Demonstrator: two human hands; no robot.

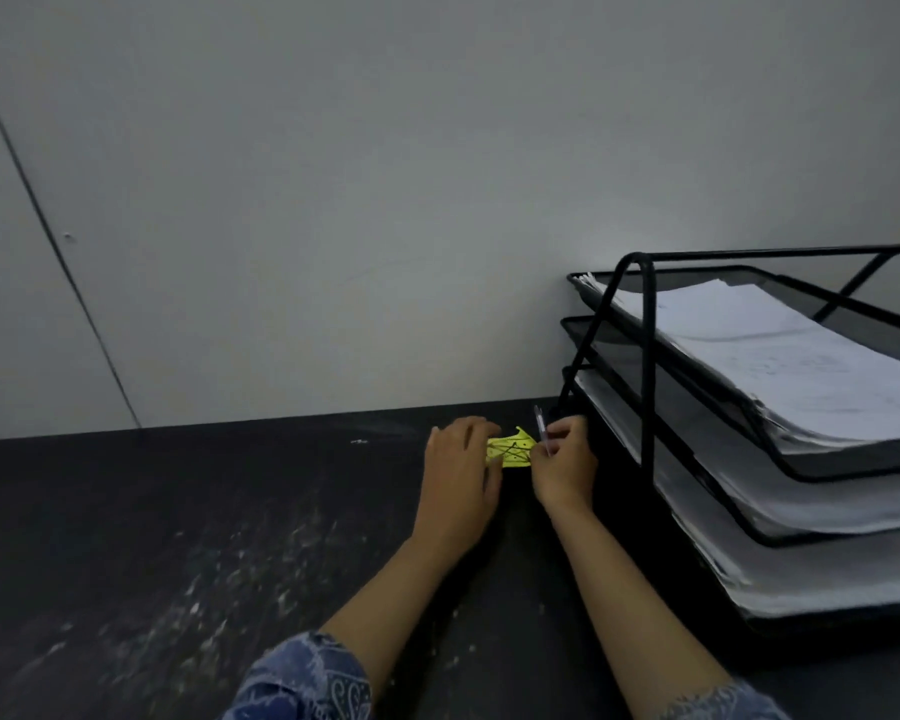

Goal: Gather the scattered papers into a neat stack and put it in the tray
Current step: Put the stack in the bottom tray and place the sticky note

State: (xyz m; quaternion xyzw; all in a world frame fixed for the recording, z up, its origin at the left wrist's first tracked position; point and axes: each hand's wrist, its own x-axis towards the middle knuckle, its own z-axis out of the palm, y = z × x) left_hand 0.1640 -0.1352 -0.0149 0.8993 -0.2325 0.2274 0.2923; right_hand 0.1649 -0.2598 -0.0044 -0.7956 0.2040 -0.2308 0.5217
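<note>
**Where counter meets wall: both hands at a yellow note beside the tray rack**

Where the dark counter (178, 537) runs back to the pale wall (333, 200), plenty of open, scuffed surface to the left and toward the near edge; on the right, boxed in by the black wire tray rack (645, 366), three tiers deep. Top tray (853, 459) loaded with a stack of white papers (780, 366), front edge of the stack slightly ragged and overhanging the tray lip. More white sheets in the two tiers below.

Between the hands, close to the back edge of the counter and just left of the rack's front leg: a small yellow note (510, 452) scribbled over with dark lines, one corner curled up. Left hand (461, 480) palm down, fingers bent over the note's left end and touching it. Right hand (565, 470) curled, gripping a pen (541, 428) that stands nearly upright, and meeting the note's right edge; whether its fingers also pinch the note cannot be told. Right knuckles just beside the rack's lowest tier. Blue patterned sleeves (302, 683) pushed up on both forearms at the bottom of view.
</note>
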